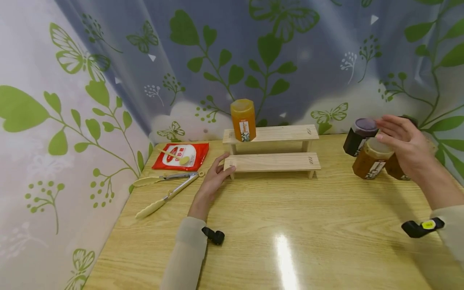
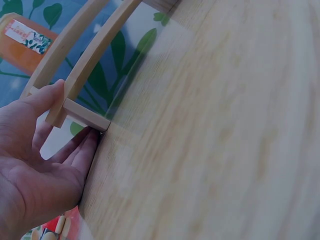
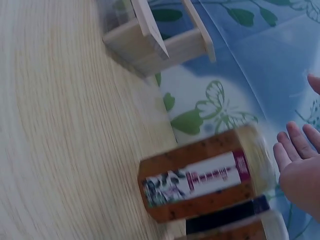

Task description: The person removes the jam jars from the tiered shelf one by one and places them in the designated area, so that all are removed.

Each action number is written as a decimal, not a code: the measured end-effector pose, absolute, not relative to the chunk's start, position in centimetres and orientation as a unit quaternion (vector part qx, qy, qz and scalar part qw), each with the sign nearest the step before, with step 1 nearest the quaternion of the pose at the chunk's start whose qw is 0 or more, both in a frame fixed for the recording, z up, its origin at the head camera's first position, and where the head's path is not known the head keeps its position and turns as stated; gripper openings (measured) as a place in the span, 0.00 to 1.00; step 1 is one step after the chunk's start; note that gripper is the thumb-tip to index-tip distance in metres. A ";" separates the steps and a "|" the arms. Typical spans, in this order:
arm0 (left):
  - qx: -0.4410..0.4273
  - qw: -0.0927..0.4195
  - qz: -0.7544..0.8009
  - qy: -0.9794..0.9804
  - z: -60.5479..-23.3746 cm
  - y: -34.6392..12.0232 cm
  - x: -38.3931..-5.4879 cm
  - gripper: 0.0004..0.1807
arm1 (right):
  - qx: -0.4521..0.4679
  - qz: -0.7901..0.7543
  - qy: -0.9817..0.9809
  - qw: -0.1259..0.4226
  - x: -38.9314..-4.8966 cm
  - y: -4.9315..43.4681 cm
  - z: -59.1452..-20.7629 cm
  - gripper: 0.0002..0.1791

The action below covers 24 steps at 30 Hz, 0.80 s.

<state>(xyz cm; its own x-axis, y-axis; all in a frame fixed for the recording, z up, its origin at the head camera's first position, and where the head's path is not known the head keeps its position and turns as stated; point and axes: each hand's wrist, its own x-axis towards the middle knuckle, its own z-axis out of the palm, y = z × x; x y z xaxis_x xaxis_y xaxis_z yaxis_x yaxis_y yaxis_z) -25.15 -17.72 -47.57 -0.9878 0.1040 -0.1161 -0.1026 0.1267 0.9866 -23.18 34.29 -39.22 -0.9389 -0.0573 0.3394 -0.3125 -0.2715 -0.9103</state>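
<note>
A two-tier wooden rack (image 1: 272, 162) stands near the curtain, and my left hand (image 1: 216, 174) grips the left end of its lower step. In the left wrist view the thumb lies on the step's end while the fingers (image 2: 86, 150) reach behind the leg. On the upper step's left end sits an orange jar (image 1: 243, 121). At the right, my right hand (image 1: 411, 143) hovers with extended fingers over a group of jars. Among them are a brown jar with a pale lid (image 1: 372, 159) and a dark jar with a purple lid (image 1: 357, 139); others are partly hidden by the hand.
Left of the rack lies a red and white packet (image 1: 195, 151) with a small yellow-tipped stick on it. In front of it rest spread tongs (image 1: 177, 189) with cream tips. A patterned curtain (image 1: 217, 60) borders the wooden table (image 1: 253, 225) behind and left.
</note>
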 end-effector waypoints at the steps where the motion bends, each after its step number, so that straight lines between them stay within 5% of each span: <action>1: 0.000 0.079 0.662 0.746 -47.6 -17.7 -25.2 0.36 | 0.162 0.783 -0.595 0.075 -23.2 34.0 -39.2 0.30; 24: -0.008 0.080 0.662 0.746 -47.7 -17.9 -25.0 0.33 | 0.175 0.714 -0.678 -0.007 -25.4 24.2 -39.2 0.31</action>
